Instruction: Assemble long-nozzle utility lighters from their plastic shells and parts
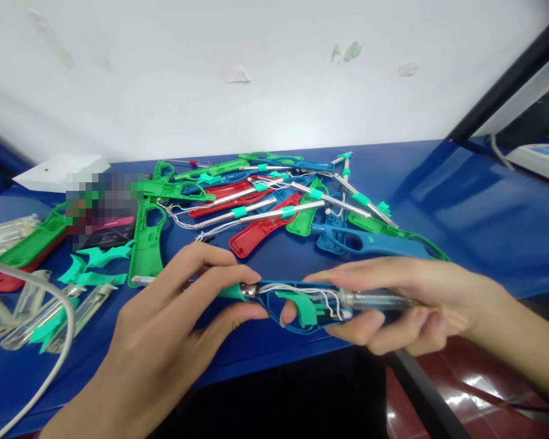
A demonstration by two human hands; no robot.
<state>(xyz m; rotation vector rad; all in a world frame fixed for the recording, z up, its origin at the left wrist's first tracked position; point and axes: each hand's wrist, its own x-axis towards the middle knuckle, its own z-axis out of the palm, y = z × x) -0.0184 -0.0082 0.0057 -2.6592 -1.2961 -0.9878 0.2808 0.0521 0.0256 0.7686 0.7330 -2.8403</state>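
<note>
My left grip point(153, 329) pinches the metal tube point(250, 291), my right grip point(434, 289) clasps the blue shell point(272, 306); pressing carelessly could trap the loose white wires point(297, 288).

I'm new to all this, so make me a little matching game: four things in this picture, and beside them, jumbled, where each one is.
Things:
1. Left hand
2. White cable
3. Right hand
4. Blue table

Places:
A. Wrapped around the end with the clear tank
B. Beneath the loose handle shells
C. Fingertips by the metal collar, at the end away from the clear tank
D. Curving through the left side of the picture

Right pairs: 1-C, 2-D, 3-A, 4-B
</note>
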